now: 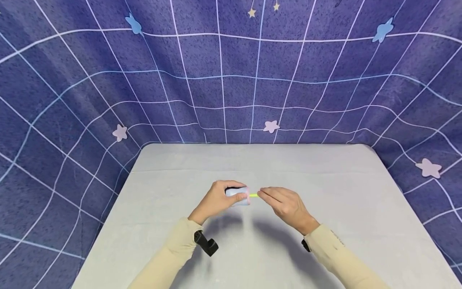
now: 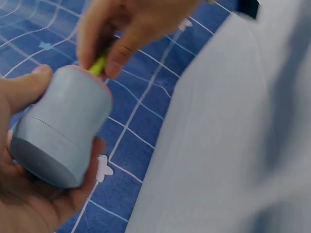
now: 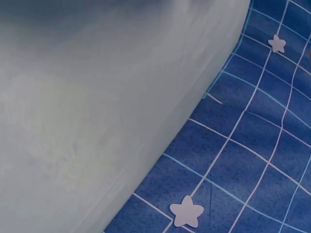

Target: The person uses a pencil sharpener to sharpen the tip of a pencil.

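Over the counter (image 1: 325,172), short of its far edge, the left hand (image 1: 218,200) grips a blue container (image 2: 65,121), long axis toward the right hand (image 1: 286,204), whose fingers pinch a yellow-green stick (image 1: 254,195).

The left hand (image 2: 30,201) holds a tilted blue cup (image 2: 65,119); at its pink rim (image 2: 105,88), the right hand (image 2: 133,26) pinches a yellow-green stick (image 2: 98,66). Beyond are a pale table (image 2: 209,131) and blue gridded cloth (image 2: 133,114).
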The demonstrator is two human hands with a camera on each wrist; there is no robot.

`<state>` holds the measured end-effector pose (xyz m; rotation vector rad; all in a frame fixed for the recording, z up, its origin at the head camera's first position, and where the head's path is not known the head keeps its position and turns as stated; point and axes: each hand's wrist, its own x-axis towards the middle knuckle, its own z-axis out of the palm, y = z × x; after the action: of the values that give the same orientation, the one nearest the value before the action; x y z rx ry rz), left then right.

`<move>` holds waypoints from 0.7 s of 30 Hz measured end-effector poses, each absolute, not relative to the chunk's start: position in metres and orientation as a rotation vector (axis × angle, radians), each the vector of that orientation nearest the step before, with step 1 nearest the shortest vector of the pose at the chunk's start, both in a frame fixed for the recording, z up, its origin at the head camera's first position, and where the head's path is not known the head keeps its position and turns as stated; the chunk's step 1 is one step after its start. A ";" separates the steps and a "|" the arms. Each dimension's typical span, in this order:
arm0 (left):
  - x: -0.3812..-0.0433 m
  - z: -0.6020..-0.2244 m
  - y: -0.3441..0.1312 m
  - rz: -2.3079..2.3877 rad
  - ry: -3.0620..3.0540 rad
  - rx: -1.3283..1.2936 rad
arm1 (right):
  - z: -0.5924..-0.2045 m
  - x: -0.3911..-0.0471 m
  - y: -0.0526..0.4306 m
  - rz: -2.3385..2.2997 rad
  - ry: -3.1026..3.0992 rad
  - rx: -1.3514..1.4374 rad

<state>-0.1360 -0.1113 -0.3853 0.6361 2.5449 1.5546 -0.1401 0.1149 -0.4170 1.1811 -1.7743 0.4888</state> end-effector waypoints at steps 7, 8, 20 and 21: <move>-0.133 -0.366 -0.110 1.561 2.412 0.589 | -0.416 -0.143 0.114 0.439 -1.718 1.219; -0.134 -0.370 -0.110 1.560 2.433 0.565 | -0.416 -0.142 0.114 0.446 -1.738 1.228; -0.120 -0.400 -0.099 1.207 2.895 1.485 | -0.406 -0.143 0.133 1.929 -2.626 1.279; -0.119 -0.402 -0.100 1.177 2.918 1.580 | -0.406 -0.145 0.134 1.991 -2.627 1.307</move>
<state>-0.1190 -0.0996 -0.4022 1.5802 2.9184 1.1773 -0.1446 0.1342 -0.4058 1.3072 -2.6273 1.9912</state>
